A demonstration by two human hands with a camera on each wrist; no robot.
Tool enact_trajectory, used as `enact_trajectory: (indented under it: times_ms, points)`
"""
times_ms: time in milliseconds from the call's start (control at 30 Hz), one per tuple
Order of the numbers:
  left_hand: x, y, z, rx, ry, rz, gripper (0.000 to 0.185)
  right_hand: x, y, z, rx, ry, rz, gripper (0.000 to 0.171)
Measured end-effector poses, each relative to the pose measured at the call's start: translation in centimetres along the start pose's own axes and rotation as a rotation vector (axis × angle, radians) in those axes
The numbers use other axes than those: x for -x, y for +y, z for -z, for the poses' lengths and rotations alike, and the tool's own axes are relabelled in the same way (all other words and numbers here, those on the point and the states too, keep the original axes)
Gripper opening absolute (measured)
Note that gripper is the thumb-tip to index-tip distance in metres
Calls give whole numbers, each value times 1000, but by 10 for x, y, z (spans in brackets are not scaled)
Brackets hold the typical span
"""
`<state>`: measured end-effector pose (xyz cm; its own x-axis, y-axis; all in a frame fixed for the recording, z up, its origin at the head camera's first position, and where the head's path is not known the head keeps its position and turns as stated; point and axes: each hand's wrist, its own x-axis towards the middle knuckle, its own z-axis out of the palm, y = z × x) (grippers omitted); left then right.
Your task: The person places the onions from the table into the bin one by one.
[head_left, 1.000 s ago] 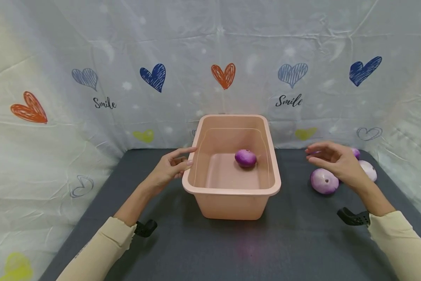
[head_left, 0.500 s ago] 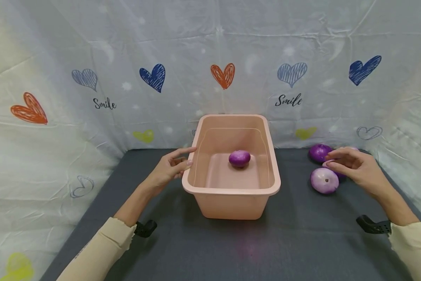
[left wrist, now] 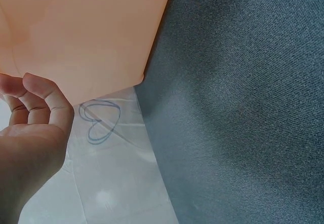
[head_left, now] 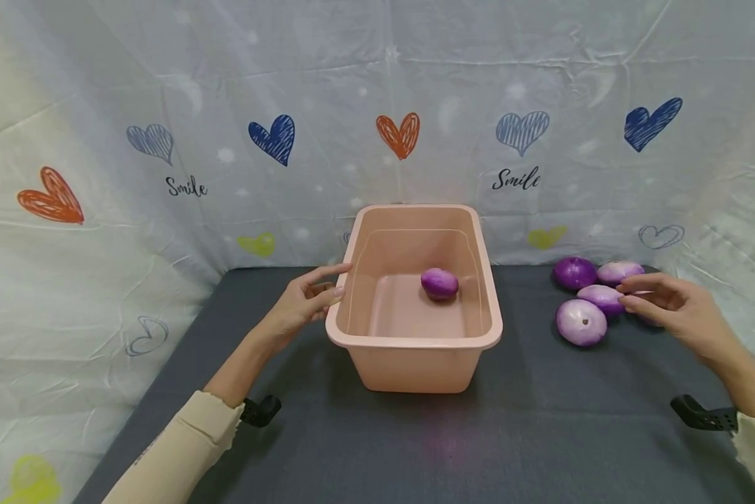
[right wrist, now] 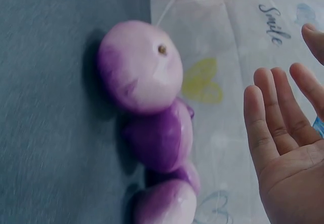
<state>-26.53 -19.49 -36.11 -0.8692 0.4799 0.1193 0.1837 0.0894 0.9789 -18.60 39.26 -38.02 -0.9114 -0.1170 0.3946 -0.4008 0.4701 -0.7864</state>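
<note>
A peach plastic tub (head_left: 415, 362) stands mid-table with one glossy purple onion-like vegetable (head_left: 439, 283) inside. My left hand (head_left: 302, 301) holds the tub's left rim, index finger and thumb right at the edge. In the left wrist view the other fingers of the left hand (left wrist: 35, 127) curl close to the tub's outer wall (left wrist: 86, 31). My right hand (head_left: 686, 311) hovers empty by a cluster of similar purple-and-white vegetables (head_left: 581, 322). In the right wrist view its fingers (right wrist: 273, 107) are spread, apart from the nearest vegetable (right wrist: 139, 67); the hand partly hides one in the head view.
The table has a dark grey cloth (head_left: 377, 448). Behind it and at both sides hangs a pale curtain (head_left: 327, 84) printed with hearts and "Smile". The tub's far end stands close to the back curtain.
My right hand has moved right and slightly down across the vegetable cluster, uncovering several of them. The vegetable in the tub rolled left, then back right. My left hand has stayed put.
</note>
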Motion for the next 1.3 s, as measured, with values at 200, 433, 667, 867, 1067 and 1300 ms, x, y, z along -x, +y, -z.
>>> enact_trajectory:
  times_ms: [200,433,667,867,1067,1300]
  points:
    - [0,0,0,-10,8,9,51,10,5,8,20,10,-23,23]
    - [0,-1,0,-22,14,10,50,18,14,10,18,22,-43,27]
    - [0,-1,0,-27,14,16,51,23,27,8,-25,-37,12,38]
    - [0,-1,-1,-28,21,19,51,26,35,0,-12,-91,0,53]
    - [1,-1,-1,-27,26,20,50,25,39,-11,24,-102,-24,64]
    - [1,-2,-1,-26,28,23,52,21,42,-22,45,-83,-35,68]
